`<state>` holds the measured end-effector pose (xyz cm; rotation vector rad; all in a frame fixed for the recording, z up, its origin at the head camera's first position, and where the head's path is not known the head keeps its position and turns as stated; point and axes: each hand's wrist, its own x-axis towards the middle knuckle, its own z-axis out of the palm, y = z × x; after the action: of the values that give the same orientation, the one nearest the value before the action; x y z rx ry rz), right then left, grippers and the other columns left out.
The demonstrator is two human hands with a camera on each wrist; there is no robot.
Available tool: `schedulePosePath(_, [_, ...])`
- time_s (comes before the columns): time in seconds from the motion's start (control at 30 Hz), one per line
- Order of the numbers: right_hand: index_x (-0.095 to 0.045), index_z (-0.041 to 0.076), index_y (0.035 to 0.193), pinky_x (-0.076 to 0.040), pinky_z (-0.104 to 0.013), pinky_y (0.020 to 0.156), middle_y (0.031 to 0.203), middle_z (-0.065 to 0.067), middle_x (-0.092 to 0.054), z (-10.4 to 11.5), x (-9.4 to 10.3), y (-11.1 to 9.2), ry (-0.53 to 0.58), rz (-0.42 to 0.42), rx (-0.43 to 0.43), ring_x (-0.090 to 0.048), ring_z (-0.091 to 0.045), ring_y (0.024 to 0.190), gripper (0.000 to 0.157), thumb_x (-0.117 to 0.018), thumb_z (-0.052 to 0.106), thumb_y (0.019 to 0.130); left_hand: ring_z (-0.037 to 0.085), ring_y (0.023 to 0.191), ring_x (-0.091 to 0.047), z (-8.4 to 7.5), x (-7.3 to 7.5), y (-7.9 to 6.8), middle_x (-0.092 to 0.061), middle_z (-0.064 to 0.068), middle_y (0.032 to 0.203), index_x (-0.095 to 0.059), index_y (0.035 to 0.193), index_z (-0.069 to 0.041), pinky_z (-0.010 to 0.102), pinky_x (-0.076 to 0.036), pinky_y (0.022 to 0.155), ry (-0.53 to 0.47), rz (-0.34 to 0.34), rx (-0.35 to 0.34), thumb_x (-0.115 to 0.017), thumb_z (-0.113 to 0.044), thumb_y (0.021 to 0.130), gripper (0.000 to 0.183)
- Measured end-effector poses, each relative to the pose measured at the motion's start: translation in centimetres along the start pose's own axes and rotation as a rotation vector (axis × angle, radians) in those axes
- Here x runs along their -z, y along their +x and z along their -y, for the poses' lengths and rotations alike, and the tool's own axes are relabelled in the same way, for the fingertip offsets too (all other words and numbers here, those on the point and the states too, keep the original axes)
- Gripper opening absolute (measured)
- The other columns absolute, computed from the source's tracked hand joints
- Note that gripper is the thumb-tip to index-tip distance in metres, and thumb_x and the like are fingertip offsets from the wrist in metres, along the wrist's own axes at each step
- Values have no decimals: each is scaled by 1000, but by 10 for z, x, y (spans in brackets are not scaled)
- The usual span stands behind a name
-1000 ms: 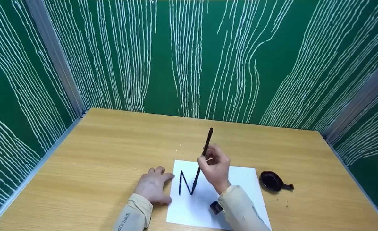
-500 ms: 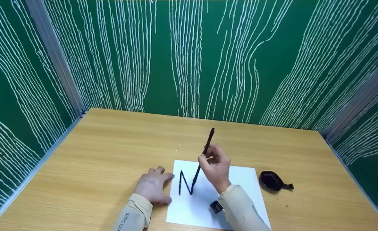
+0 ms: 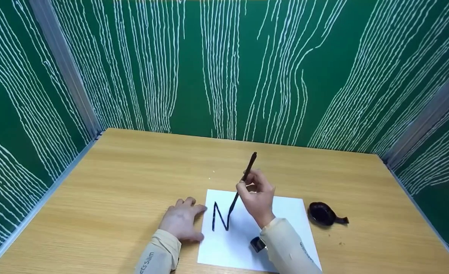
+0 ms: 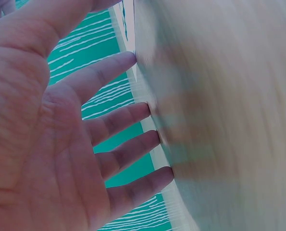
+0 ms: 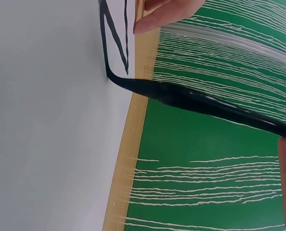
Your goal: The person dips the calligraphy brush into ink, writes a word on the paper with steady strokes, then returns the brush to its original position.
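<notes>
My right hand (image 3: 258, 198) pinches a dark, slim brush (image 3: 250, 166), which leans with its top end away from me. In the right wrist view the black brush tip (image 5: 115, 78) bends against the white paper (image 3: 224, 249), at the end of a wet black line. Thick strokes (image 3: 213, 219) on the sheet's left part form an N shape, its right-hand stroke rising from the bottom corner to the tip. Fingers spread, my left hand (image 3: 182, 220) rests at the paper's left edge; the left wrist view shows the fingertips (image 4: 166, 174) touching the surface.
Right of the paper sits a small dark dish (image 3: 321, 214) with a short handle. A small black block (image 3: 258, 244) shows beside the right cuff, over the paper. The wooden table (image 3: 133, 179) is bounded by green walls (image 3: 190, 76) with white wavy lines.
The brush tip has travelled a little up the sheet from the N's lower corner, lengthening the right stroke. The brush top has shifted slightly right. My left hand stays put.
</notes>
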<state>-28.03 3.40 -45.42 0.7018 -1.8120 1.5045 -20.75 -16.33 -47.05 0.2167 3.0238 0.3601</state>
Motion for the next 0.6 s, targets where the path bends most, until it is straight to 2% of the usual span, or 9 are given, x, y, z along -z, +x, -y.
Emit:
schedulePosePath(0.23, [-58,12,88,-50,-21,48,68,3,-57,0,0,1,-15,-3,-10,-58,-8,61,29,-55,-9,68,30,110,-41,0,0,0,-43,9,127,-50,122,-28,50,-39,86,-7,5,5,-73,-46,48,80])
schedulePosePath(0.5, [-57,4,89,-51,-26,49,68,-4,-58,17,2,7,11,-9,-2,-60,-12,62,27,-51,-13,69,31,111,-40,1,1,0,-43,9,127,-50,122,-26,52,-38,86,-33,6,-16,-71,-43,50,78])
schedulePosePath(0.6, [-56,5,89,-52,-28,50,69,-3,-59,18,3,7,0,-8,-15,-60,-11,63,26,-52,-12,70,31,113,-39,0,1,0,-42,9,128,-49,123,-27,53,-37,88,-39,16,-12,-72,-44,50,78])
